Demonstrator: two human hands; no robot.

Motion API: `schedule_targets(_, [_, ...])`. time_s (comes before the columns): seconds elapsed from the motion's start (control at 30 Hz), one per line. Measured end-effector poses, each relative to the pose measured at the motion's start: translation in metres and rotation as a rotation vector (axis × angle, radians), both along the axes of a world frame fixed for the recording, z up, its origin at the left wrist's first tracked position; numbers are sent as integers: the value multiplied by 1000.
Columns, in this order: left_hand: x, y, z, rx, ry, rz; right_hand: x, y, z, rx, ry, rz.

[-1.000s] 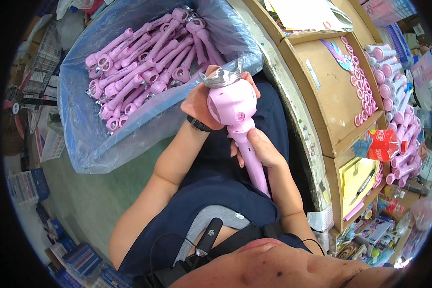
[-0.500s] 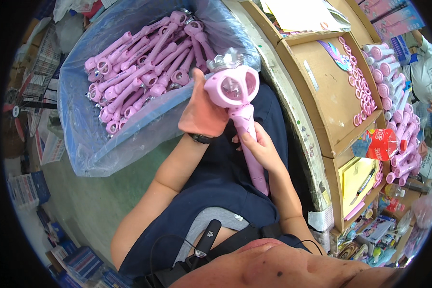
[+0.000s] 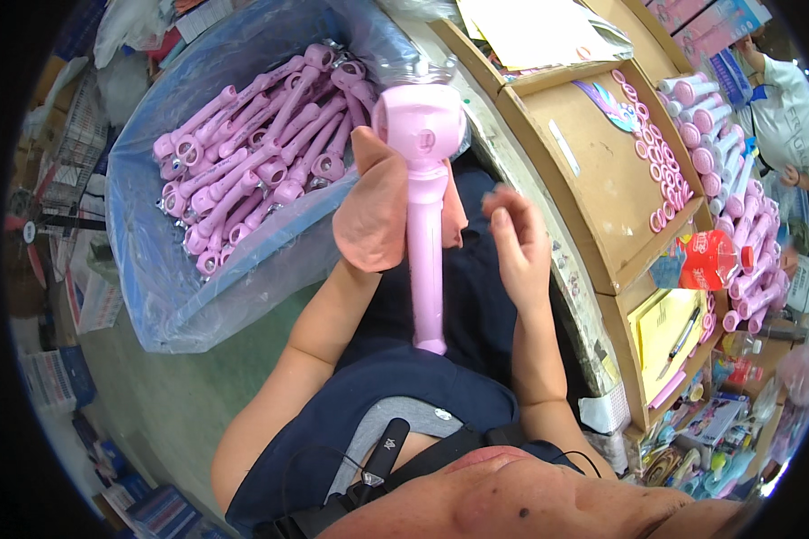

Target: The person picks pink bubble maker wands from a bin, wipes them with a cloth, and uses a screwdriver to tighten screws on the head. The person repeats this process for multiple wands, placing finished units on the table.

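Note:
A pink toy wand (image 3: pixel 426 242) with a round cage-like head and a clear crown-shaped top stands nearly upright in front of my body. My left hand (image 3: pixel 373 216), in an orange-pink glove, is wrapped round it just below the head, with gloved fingers showing on the far side of the handle. The wand's lower end comes down against my dark shirt. Bare and apart from the wand, my right hand (image 3: pixel 523 251) is raised to its right. Its fingers are loosely bent with nothing visible in them, and the fingertips are slightly blurred.
At left, a blue bin lined with clear plastic (image 3: pixel 180 314) holds many pink wands (image 3: pixel 270 153). Along the right, a worktable edge (image 3: pixel 548 242) carries a cardboard tray (image 3: pixel 584 198) with pink rings (image 3: pixel 661 171), a red-labelled bottle (image 3: pixel 706 259) and more wands (image 3: pixel 755 242). Another person (image 3: pixel 786 117) is at far right.
My right hand has let go of the handle and moved right and up. The wand has turned about its length and swung more upright, still in my left hand.

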State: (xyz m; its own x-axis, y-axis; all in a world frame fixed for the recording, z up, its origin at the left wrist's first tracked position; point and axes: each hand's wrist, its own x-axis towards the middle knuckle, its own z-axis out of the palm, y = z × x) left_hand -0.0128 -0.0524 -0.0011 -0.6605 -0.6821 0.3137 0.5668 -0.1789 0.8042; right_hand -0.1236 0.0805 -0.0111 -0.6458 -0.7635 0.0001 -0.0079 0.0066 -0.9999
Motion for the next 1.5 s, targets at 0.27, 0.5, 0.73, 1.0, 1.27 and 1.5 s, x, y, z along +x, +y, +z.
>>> schedule_targets(0.27, [2, 20, -10, 261, -239, -157, -42, -43, 26, -115, 431, 132])
schedule_targets(0.5, [8, 13, -9, 395, -98, -430, -41, -47, 25, -74, 288, 132])
schedule_targets(0.73, [-3, 19, -20, 440, 14, -149, -39, -41, 21, -157, 279, 146])
schedule_targets(1.0, [-13, -3, -8, 417, 52, -775, -40, 42, 19, -86, 586, -104])
schedule_targets(1.27, [-7, 0, -20, 249, -58, -398, -88, 232, 39, 527, 653, -637])
schedule_targets(1.5, [-33, 0, -15, -941, 137, 355, -149, 356, 39, 1280, 710, -710])
